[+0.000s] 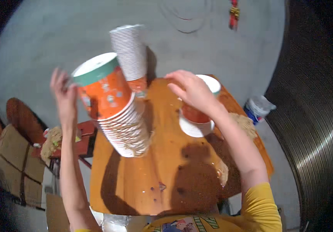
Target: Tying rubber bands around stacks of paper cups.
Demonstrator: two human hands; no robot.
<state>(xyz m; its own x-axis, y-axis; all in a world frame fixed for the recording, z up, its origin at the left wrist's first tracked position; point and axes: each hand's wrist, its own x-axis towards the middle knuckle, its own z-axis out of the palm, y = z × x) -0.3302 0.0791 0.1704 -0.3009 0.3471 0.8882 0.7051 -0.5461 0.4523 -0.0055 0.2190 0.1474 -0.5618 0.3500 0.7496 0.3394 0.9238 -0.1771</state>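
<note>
A tall leaning stack of upside-down paper buckets (106,92) stands left of the middle; the top one is orange with a green band, and several white rims show below it. Tan strands (133,135) lie along those rims. My left hand (64,89) is at the upper left side of the stack, fingers apart and slightly blurred; whether a fingertip touches it I cannot tell. On the right, my right hand (193,91) is held over a shorter bucket stack (195,125), its fingers stretched out and nothing seen in them. My right hand hides part of that stack.
Behind stands a tall column of nested white-rimmed buckets (129,52). All stacks rest on the wooden table (162,170). Tan fibre bundles (243,125) lie at its right edge. Left are a red bench (87,133) and cardboard boxes (15,154); right, a corrugated metal surface (309,127).
</note>
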